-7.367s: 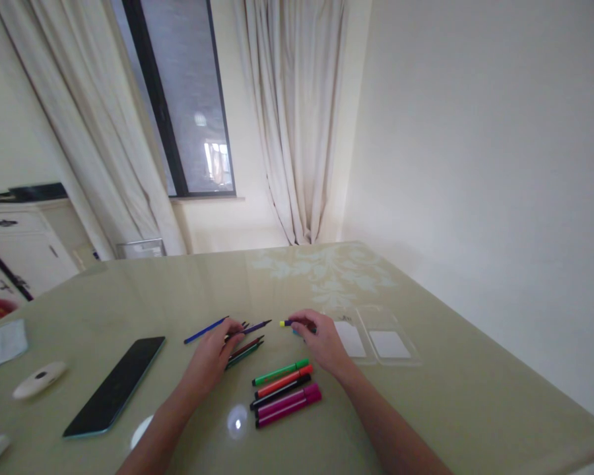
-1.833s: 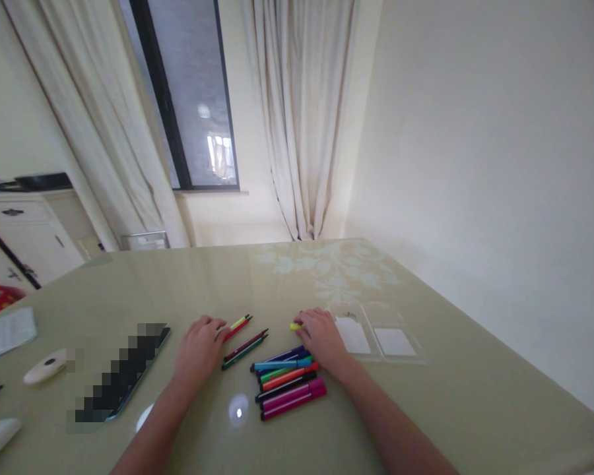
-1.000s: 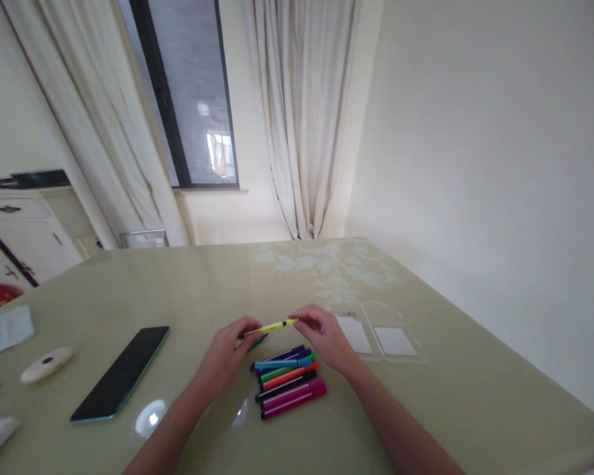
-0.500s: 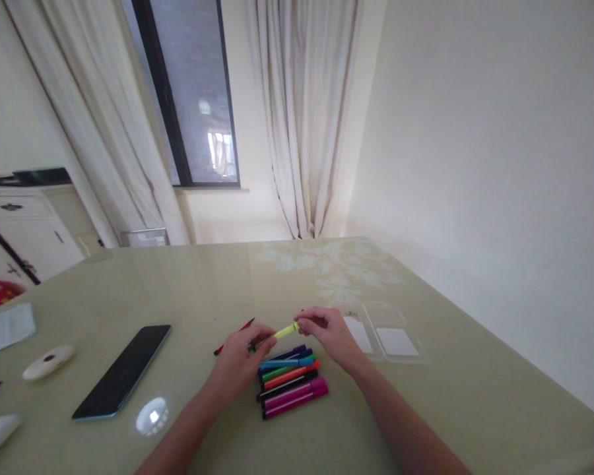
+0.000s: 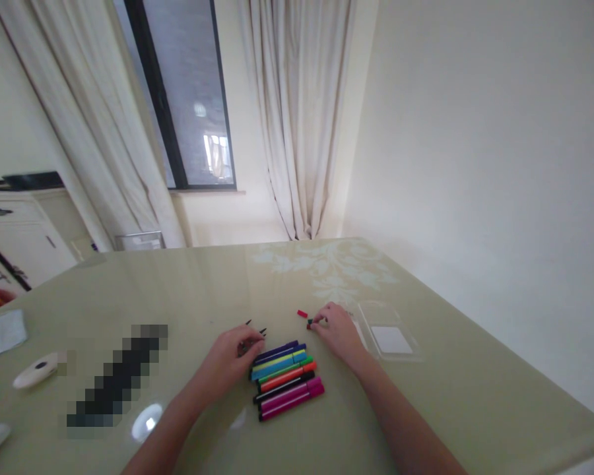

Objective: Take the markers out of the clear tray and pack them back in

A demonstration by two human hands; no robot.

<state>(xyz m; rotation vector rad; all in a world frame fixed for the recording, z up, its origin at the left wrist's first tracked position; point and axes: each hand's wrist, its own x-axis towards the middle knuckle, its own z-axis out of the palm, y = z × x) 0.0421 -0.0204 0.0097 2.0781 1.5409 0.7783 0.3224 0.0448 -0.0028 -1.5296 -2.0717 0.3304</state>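
Observation:
My left hand point(image 5: 237, 349) is low over the table at the left end of a row of felt-tip markers point(image 5: 286, 382). Its fingers are curled, and thin dark marker tips point(image 5: 262, 332) poke out past them; the barrels are mostly hidden. The row holds purple, blue, yellow, green, orange, black and magenta markers side by side. The yellow marker point(image 5: 276, 363) is capped among them. To the right, my right hand point(image 5: 334, 326) pinches at small dark and red marker caps point(image 5: 309, 324) by its fingertips. A loose red cap point(image 5: 301, 313) lies just beyond.
A clear plastic case point(image 5: 393, 340) with a white card lies open right of my right hand. Leftward are a pixelated dark slab point(image 5: 121, 379), a whitish oval object point(image 5: 37, 371) and papers point(image 5: 2, 336). The tabletop point(image 5: 178, 284) meets a wall on the right.
The yellow marker has left my hands and lies in the row. My left hand has drawn back to the left and lowered; my right hand has moved to the small caps.

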